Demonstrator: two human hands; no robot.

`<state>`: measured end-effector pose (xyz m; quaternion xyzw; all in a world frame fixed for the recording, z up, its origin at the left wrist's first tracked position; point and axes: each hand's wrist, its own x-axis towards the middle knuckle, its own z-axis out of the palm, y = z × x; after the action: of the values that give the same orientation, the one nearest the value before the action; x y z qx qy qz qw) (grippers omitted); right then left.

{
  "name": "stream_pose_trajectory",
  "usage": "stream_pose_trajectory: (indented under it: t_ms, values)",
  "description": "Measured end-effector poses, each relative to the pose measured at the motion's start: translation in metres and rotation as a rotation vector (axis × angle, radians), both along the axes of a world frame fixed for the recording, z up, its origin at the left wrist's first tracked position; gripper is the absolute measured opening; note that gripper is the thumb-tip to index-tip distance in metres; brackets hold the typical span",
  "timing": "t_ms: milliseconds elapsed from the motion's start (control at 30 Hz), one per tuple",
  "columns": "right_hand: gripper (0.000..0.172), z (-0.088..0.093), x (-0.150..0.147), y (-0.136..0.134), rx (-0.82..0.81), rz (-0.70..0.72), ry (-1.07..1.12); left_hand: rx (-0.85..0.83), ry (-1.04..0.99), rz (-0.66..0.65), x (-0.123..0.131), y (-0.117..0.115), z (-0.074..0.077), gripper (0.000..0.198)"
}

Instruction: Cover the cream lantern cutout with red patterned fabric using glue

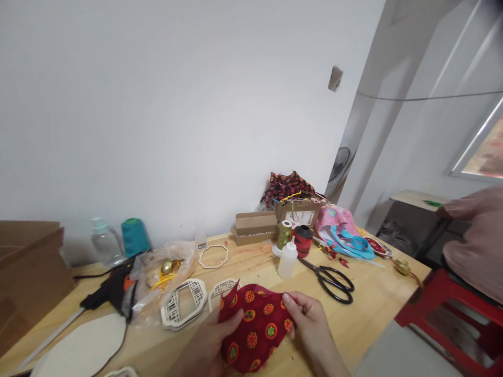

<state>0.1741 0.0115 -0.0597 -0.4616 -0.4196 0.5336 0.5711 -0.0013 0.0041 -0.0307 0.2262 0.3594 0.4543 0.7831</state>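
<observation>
A piece of red fabric (257,327) with round orange and green flowers is held over the wooden table (377,301), near its front edge. My left hand (212,345) grips the cloth's left side with the thumb on top. On the cloth's right edge my right hand (310,322) pinches it between thumb and fingers. Just beyond the cloth lie pale wooden lattice frames (184,303).
Black scissors (332,283), a white squeeze bottle (287,258), thread spools (294,235) and cardboard pieces (255,228) lie beyond. A black glue gun (112,288) and plastic bag (165,272) sit left. A person in pink (477,246) sits right by a red stool (448,306).
</observation>
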Motion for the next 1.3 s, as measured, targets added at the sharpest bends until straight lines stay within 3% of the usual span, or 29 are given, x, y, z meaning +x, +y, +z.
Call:
stream_pose_trajectory:
  t_ms: [133,333,433,533,633,767,867,1000,1167,1300]
  values:
    - [0.036,0.003,-0.002,-0.007,0.019,-0.022,0.04,0.002,0.001,0.023,0.003,-0.005,0.009,0.051]
    - [0.028,0.009,-0.016,-0.007,0.086,-0.059,0.059,0.119,0.063,-0.139,0.007,-0.01,0.006,0.058]
    - [0.029,0.008,-0.015,-0.005,0.067,-0.133,0.094,0.175,0.197,-0.057,0.003,-0.004,0.003,0.053]
    - [0.032,0.007,-0.014,-0.005,0.038,-0.103,0.145,0.215,0.345,0.06,-0.004,0.004,0.0,0.052]
    - [0.039,0.009,-0.012,-0.008,0.016,-0.116,0.15,0.222,0.431,0.097,-0.01,0.01,-0.006,0.043]
    - [0.044,0.014,-0.009,-0.013,-0.015,-0.146,0.109,0.234,0.253,0.05,-0.01,0.011,-0.006,0.027]
    - [0.046,0.011,-0.004,-0.017,0.006,-0.103,0.038,0.142,0.105,0.108,-0.006,0.009,-0.002,0.022]
    - [0.05,0.003,0.005,-0.024,0.032,-0.004,-0.1,0.099,0.007,0.126,-0.006,0.006,0.001,0.026]
    - [0.055,0.007,0.01,-0.028,0.017,-0.093,-0.136,0.1,-0.06,0.033,-0.008,0.001,0.013,0.035]
    - [0.049,0.022,0.0,-0.02,0.011,0.168,0.012,0.068,-0.111,-0.057,-0.001,-0.005,0.025,0.035]
